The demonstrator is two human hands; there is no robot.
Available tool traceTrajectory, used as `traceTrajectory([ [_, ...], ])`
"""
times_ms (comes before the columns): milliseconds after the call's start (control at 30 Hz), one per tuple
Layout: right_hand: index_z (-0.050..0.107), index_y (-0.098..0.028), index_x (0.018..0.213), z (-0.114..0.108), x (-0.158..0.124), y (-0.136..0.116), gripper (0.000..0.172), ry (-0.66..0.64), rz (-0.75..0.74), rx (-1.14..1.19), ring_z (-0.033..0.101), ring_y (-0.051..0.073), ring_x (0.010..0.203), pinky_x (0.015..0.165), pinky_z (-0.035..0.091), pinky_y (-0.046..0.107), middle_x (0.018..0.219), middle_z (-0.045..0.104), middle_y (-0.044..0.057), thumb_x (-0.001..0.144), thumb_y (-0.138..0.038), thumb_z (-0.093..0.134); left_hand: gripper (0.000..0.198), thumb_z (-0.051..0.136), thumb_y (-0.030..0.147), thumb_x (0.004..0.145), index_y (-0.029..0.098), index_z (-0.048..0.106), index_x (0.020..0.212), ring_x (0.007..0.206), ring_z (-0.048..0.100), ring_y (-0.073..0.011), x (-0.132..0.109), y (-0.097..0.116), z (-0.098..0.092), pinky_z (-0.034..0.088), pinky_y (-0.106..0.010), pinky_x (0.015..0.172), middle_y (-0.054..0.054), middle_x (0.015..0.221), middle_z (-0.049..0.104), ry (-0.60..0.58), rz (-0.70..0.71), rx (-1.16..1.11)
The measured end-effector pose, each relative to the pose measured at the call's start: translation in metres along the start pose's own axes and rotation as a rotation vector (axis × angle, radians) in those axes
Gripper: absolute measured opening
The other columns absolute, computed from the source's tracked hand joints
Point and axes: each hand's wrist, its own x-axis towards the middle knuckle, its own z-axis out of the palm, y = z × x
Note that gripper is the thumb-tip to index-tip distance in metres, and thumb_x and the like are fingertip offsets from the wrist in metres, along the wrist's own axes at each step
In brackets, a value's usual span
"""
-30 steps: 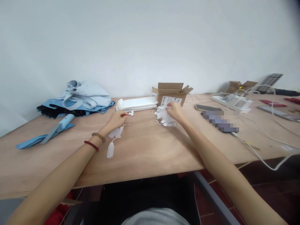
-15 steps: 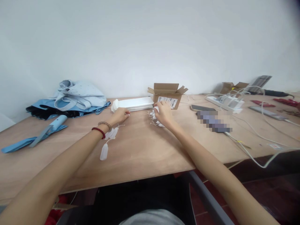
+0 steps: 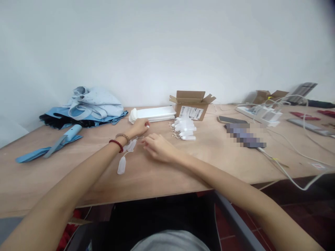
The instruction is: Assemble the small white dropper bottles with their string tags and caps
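My left hand [image 3: 140,128] is closed just in front of a stack of flat white packets [image 3: 157,113]. A small white spot shows at its fingertips; I cannot make out what it is. My right hand [image 3: 159,147] lies low over the table beside it, fingers loosely stretched and apart, with nothing visible in them. Between my hands and under my left wrist are several translucent white tags with strings; the nearest tag [image 3: 121,165] lies separately toward me. To the right, a pile of similar white stringed pieces [image 3: 184,128] lies before an open cardboard box [image 3: 191,108].
A blue umbrella [image 3: 62,136] and a light blue cloth bag [image 3: 95,101] lie at left. On the right are a dark phone [image 3: 232,120], a blurred-out device [image 3: 244,135] on a cable, and a white power strip [image 3: 247,112] with plugs. White cables cross the right side.
My right hand has left the pile of white pieces and moved left and nearer to me, beside my left hand. The left hand stays near the packets. The view has shifted slightly.
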Motion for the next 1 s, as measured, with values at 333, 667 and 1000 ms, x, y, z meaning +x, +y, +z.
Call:
traceTrajectory([
  [333, 0.051, -0.013, 0.117, 0.024, 0.016, -0.054, 0.050, -0.161, -0.168, 0.028, 0.058, 0.029, 0.095, 0.080, 0.045, 0.046, 0.107, 0.061, 0.017, 0.092, -0.054, 0.035, 0.024, 0.057, 0.027, 0.069, 0.013, 0.064, 0.087, 0.085, 0.062, -0.0210, -0.035, 0.021, -0.038, 0.047, -0.030, 0.078, -0.009, 0.092, 0.069, 0.158, -0.101, -0.245],
  [667, 0.055, -0.010, 0.105, 0.028, 0.013, -0.046, 0.055, -0.173, -0.134, 0.078, 0.060, 0.029, 0.089, 0.080, 0.045, 0.046, 0.103, 0.063, 0.017, 0.088, -0.061, 0.039, 0.021, 0.053, 0.024, 0.070, 0.014, 0.064, 0.085, 0.083, 0.062, -0.0198, -0.048, 0.015, -0.036, 0.047, -0.030, 0.079, -0.008, 0.089, 0.069, 0.283, -0.138, -0.318],
  [1000, 0.056, -0.015, 0.105, -0.010, -0.011, -0.006, 0.042, -0.277, 0.007, 0.200, 0.057, 0.016, 0.062, 0.061, 0.037, 0.026, 0.074, 0.065, 0.002, 0.076, -0.045, 0.063, 0.019, 0.059, 0.023, 0.065, 0.013, 0.065, 0.080, 0.060, 0.056, -0.0130, -0.053, 0.033, -0.042, 0.047, -0.027, 0.063, -0.004, 0.078, 0.067, 0.191, -0.243, -0.618],
])
